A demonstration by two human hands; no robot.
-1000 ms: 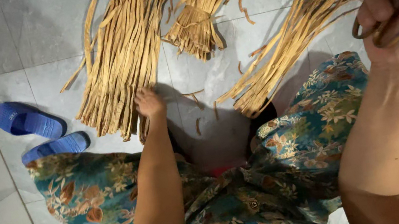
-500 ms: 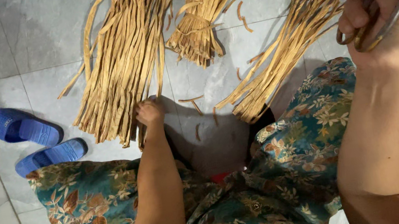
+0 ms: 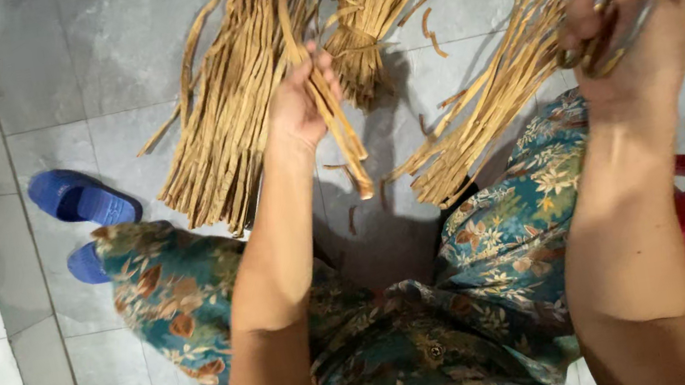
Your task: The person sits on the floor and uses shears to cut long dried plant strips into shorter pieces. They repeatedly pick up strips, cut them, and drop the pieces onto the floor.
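Meanwhile, on the Tile Floor: Dried Strips in Hand

Seated above a grey tiled floor (image 3: 111, 64), a person closes the left hand (image 3: 305, 102) around a few tan dried plant strips (image 3: 344, 142), fingers curled tight about them, the ends hanging over the knees beside the large strip pile (image 3: 232, 100). The right hand (image 3: 628, 1), raised apart at the upper right, grips scissors (image 3: 613, 49), fingers wrapped through the handles; whether the blades are open cannot be told. Two more bundles (image 3: 372, 4) lie ahead. The brittle strips could slip or snap in so narrow a hold, and the raised blades sit close to the wrist. Blue sandals (image 3: 78, 199) rest to the left.
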